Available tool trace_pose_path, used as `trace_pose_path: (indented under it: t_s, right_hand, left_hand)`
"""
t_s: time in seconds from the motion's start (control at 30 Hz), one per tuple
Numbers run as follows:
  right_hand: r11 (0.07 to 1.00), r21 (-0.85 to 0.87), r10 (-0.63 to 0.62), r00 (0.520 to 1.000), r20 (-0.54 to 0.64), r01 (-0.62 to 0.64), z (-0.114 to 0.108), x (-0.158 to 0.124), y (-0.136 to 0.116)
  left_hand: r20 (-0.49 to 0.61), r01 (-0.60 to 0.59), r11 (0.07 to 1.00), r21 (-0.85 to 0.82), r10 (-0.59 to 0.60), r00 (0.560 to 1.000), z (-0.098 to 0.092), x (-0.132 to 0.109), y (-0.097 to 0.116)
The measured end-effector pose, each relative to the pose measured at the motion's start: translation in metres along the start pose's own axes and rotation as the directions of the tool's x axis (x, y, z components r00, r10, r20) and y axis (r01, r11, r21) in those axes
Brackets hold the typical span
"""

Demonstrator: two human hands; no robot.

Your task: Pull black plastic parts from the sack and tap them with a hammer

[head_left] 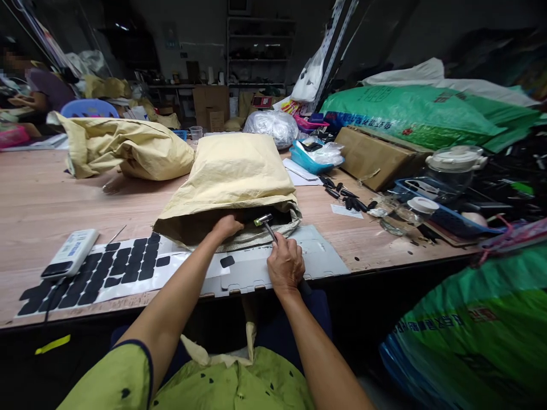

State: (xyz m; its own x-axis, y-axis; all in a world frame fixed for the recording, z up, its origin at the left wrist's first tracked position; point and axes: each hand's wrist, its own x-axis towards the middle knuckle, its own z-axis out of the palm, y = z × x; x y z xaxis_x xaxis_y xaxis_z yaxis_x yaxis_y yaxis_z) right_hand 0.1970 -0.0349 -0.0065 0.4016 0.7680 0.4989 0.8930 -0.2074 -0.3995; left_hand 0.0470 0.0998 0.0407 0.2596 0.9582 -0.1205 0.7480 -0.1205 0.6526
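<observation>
A pale yellow bag lies on the table in front of me, its dark mouth gaping toward me. My left hand reaches into that mouth; its fingers are mostly hidden in the shadow, so I cannot see what they touch. My right hand is closed around the handle of a small hammer, whose head has a metal face and a yellowish end. The hammer head is at the bag's opening. Under the bag's front edge is a light grey board, with a single black rounded pad on it.
Sheets of black pads and a white device lie at left. Another yellow bag sits behind them. Rightward are black pieces, a cardboard box, a blue basket and jars. A person sits far left.
</observation>
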Motion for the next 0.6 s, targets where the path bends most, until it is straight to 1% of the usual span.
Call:
trace_pose_path:
  t_s: [0.03, 0.1, 0.13, 0.2, 0.23, 0.3, 0.37, 0.47, 0.53, 0.6]
  right_hand:
    - [1.000, 0.006, -0.005, 1.000, -0.002, 0.005, 0.000, 0.000, 0.000]
    - [1.000, 0.017, -0.017, 1.000, -0.014, 0.017, 0.000, 0.000, 0.001]
    - [1.000, 0.021, -0.021, 1.000, -0.018, 0.021, 0.001, 0.000, 0.001]
    - [0.999, 0.024, -0.025, 1.000, -0.019, 0.025, 0.002, 0.000, 0.002]
    - [0.999, 0.024, -0.024, 1.000, -0.017, 0.025, 0.002, 0.000, 0.002]
    - [1.000, 0.024, -0.021, 1.000, -0.007, 0.021, 0.003, 0.000, 0.003]
    - [1.000, 0.020, -0.020, 1.000, 0.008, 0.020, 0.003, 0.000, 0.003]
    - [0.999, 0.016, -0.040, 0.999, 0.027, 0.039, 0.003, -0.001, 0.004]
    - [0.998, 0.021, -0.059, 0.998, 0.028, 0.058, 0.004, 0.000, 0.005]
    - [0.998, 0.031, -0.063, 0.998, 0.025, 0.062, 0.005, 0.000, 0.006]
  left_hand:
    - [0.034, -0.006, 1.000, 0.031, 0.005, 0.999, -0.011, -0.010, -0.007]
    - [0.122, -0.085, 0.992, 0.098, 0.073, 0.990, -0.031, -0.033, -0.020]
    - [0.148, -0.121, 0.986, 0.115, 0.104, 0.984, -0.039, -0.045, -0.026]
    - [0.144, -0.162, 0.979, 0.121, 0.144, 0.979, -0.047, -0.064, -0.036]
    - [0.118, -0.171, 0.979, 0.113, 0.158, 0.980, -0.046, -0.071, -0.040]
    - [0.046, -0.202, 0.976, 0.082, 0.199, 0.979, -0.037, -0.079, -0.046]
    - [-0.026, -0.243, 0.969, 0.045, 0.245, 0.969, -0.022, -0.082, -0.050]
    - [-0.113, -0.271, 0.962, -0.003, 0.269, 0.956, -0.001, -0.083, -0.053]
    - [-0.157, -0.278, 0.960, -0.017, 0.272, 0.949, 0.006, -0.086, -0.054]
    - [-0.176, -0.276, 0.961, -0.022, 0.268, 0.947, 0.007, -0.089, -0.055]
